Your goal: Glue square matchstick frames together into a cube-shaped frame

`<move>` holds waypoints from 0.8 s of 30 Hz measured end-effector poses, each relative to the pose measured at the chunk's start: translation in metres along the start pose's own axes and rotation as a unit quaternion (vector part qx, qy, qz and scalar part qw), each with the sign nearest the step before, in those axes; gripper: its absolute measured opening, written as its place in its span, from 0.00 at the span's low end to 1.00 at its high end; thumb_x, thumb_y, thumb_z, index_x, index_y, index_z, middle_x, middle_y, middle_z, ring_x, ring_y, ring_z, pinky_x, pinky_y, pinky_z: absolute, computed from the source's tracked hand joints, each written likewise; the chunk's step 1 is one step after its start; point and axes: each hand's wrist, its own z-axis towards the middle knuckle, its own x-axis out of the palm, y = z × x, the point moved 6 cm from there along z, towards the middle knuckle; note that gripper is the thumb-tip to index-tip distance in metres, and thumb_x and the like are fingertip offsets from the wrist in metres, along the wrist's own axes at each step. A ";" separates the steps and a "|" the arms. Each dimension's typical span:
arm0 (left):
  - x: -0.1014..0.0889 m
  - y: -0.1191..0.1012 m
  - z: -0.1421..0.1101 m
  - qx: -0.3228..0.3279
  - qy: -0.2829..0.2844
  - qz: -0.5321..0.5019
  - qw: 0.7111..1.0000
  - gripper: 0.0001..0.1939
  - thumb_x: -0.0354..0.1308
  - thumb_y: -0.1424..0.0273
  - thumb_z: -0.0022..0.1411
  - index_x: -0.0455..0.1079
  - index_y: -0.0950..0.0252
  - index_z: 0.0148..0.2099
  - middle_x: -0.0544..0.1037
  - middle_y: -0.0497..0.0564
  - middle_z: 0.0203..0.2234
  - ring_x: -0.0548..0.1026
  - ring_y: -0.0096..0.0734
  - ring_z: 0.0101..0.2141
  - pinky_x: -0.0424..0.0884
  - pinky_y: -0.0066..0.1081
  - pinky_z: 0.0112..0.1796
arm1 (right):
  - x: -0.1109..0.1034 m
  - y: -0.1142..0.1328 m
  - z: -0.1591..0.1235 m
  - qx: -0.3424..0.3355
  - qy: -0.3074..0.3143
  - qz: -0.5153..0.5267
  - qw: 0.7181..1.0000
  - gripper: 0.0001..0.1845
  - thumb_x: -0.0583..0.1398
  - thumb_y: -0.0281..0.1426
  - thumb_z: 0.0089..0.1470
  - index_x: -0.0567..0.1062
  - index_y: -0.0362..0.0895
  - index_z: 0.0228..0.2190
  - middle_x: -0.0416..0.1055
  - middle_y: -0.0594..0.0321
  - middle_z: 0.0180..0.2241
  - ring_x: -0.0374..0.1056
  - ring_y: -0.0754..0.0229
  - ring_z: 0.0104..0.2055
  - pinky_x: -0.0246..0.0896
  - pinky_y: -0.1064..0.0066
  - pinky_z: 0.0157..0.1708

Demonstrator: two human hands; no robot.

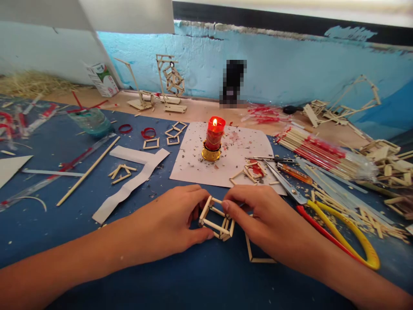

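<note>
The left hand (176,220) and right hand (264,219) share one boxy stick frame (213,225), its sides pinched in the fingers (238,214) of each. One flat stick shape (249,249) shows partly hidden by the right hand. Beyond the fingers, one lit candle (214,138) stands on one paper sheet (187,165). One pair of scissors (297,195) lies right of them; two red rings (125,125), farther off, left.

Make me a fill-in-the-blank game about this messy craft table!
1. The left hand and right hand hold a boxy frame made of little wooden ____.
2. The lit red candle stands on a shiny ____ base.
3. The handles of the scissors are red and ____.

Missing words: sticks; gold; yellow.
</note>
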 end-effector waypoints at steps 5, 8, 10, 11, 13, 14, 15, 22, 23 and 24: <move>-0.007 -0.003 -0.003 -0.016 0.028 0.002 0.999 0.10 0.66 0.62 0.60 0.70 0.61 0.36 0.74 0.43 0.30 0.72 0.30 0.30 0.64 0.29 0.29 | 0.001 -0.001 0.000 0.005 0.013 0.002 1.000 0.16 0.57 0.31 0.67 0.76 0.44 0.26 0.70 0.69 0.23 0.63 0.66 0.26 0.51 0.70 0.26; -0.016 -0.003 -0.005 -0.006 0.069 -0.022 0.997 0.11 0.67 0.65 0.58 0.72 0.61 0.42 0.76 0.44 0.34 0.75 0.31 0.34 0.68 0.28 0.33 | 0.000 0.001 0.000 -0.016 0.013 -0.007 1.000 0.16 0.57 0.29 0.67 0.75 0.44 0.26 0.71 0.68 0.25 0.64 0.65 0.28 0.52 0.70 0.29; -0.020 -0.001 -0.005 0.010 0.105 -0.059 0.993 0.15 0.64 0.72 0.58 0.73 0.61 0.49 0.78 0.46 0.40 0.77 0.33 0.39 0.71 0.27 0.37 | 0.000 0.003 0.000 -0.032 0.011 -0.010 0.999 0.16 0.57 0.29 0.67 0.74 0.44 0.26 0.70 0.68 0.25 0.64 0.65 0.29 0.52 0.70 0.30; -0.021 0.000 -0.003 0.016 0.120 -0.079 0.989 0.18 0.61 0.75 0.58 0.73 0.61 0.52 0.79 0.46 0.41 0.78 0.32 0.40 0.72 0.26 0.38 | -0.001 0.003 0.000 -0.039 0.010 -0.011 0.999 0.16 0.57 0.29 0.67 0.74 0.44 0.26 0.70 0.68 0.25 0.64 0.65 0.29 0.52 0.70 0.30; -0.021 0.003 0.001 0.027 0.133 -0.109 0.985 0.18 0.55 0.78 0.61 0.74 0.61 0.52 0.80 0.46 0.39 0.78 0.30 0.38 0.72 0.25 0.37 | -0.001 0.004 -0.001 -0.048 0.007 -0.010 0.999 0.16 0.57 0.28 0.67 0.72 0.44 0.25 0.69 0.68 0.25 0.63 0.66 0.29 0.52 0.70 0.30; -0.020 0.003 0.004 0.034 0.130 -0.114 0.984 0.16 0.54 0.78 0.62 0.76 0.62 0.49 0.80 0.46 0.37 0.77 0.29 0.36 0.71 0.24 0.35 | -0.001 0.004 -0.001 -0.052 0.006 -0.007 0.999 0.17 0.57 0.28 0.67 0.71 0.44 0.25 0.69 0.69 0.26 0.63 0.66 0.29 0.52 0.71 0.30; -0.018 0.004 0.007 0.039 0.121 -0.113 0.985 0.13 0.54 0.77 0.64 0.76 0.62 0.47 0.80 0.45 0.33 0.76 0.28 0.33 0.70 0.24 0.33 | -0.001 0.004 -0.001 -0.057 0.008 -0.004 0.998 0.17 0.57 0.27 0.67 0.70 0.43 0.24 0.69 0.69 0.26 0.63 0.66 0.29 0.52 0.71 0.31; -0.011 -0.001 0.014 0.080 0.004 0.011 0.997 0.12 0.56 0.69 0.69 0.74 0.65 0.32 0.71 0.42 0.20 0.64 0.21 0.21 0.58 0.23 0.23 | 0.000 0.004 0.002 -0.087 0.019 -0.014 0.996 0.16 0.57 0.27 0.68 0.71 0.43 0.25 0.67 0.69 0.27 0.62 0.67 0.29 0.52 0.71 0.31; -0.011 -0.001 0.013 0.079 -0.013 0.027 0.996 0.13 0.57 0.69 0.69 0.73 0.65 0.31 0.71 0.42 0.20 0.65 0.21 0.21 0.58 0.23 0.24 | 0.000 0.004 0.002 -0.090 0.020 -0.018 0.996 0.16 0.57 0.28 0.68 0.71 0.43 0.26 0.67 0.68 0.27 0.62 0.66 0.29 0.52 0.71 0.31; -0.010 -0.001 0.013 0.075 -0.026 0.038 0.996 0.13 0.57 0.70 0.68 0.72 0.65 0.30 0.72 0.43 0.20 0.65 0.21 0.21 0.58 0.24 0.24 | 0.000 0.004 0.003 -0.093 0.021 -0.021 0.995 0.16 0.57 0.28 0.68 0.71 0.43 0.26 0.67 0.68 0.28 0.62 0.66 0.29 0.52 0.71 0.31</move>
